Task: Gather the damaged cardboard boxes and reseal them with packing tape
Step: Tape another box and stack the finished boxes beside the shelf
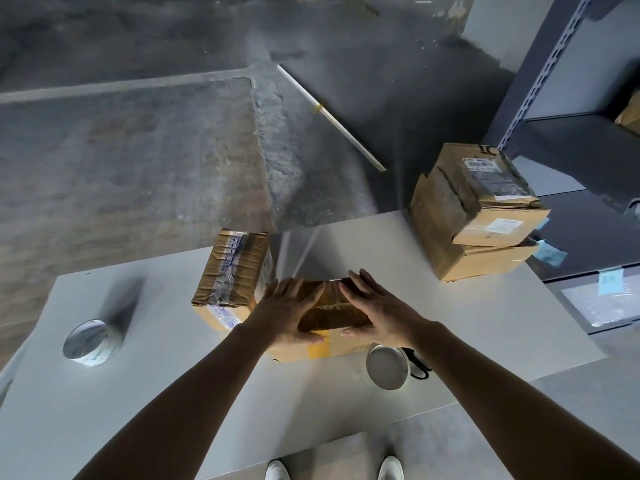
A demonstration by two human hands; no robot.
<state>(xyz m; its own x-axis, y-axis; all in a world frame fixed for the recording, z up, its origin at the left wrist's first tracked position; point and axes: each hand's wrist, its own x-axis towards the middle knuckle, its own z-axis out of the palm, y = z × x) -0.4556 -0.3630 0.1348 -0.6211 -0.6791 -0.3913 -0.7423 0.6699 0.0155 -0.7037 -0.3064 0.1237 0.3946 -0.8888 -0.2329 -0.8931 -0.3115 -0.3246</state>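
On the white surface point(166, 393), left hand point(291, 311) and right hand point(379, 306) press flat, fingers straight, on the closed middle cardboard box point(334, 315); contents hidden. Taped box point(232, 271) sits just beside it.

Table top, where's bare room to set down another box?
Bare table lies between the tape roll and the taped box, and between the pressed box and the stacked boxes. It is crowded around the left hand and right hand, by the second roll.
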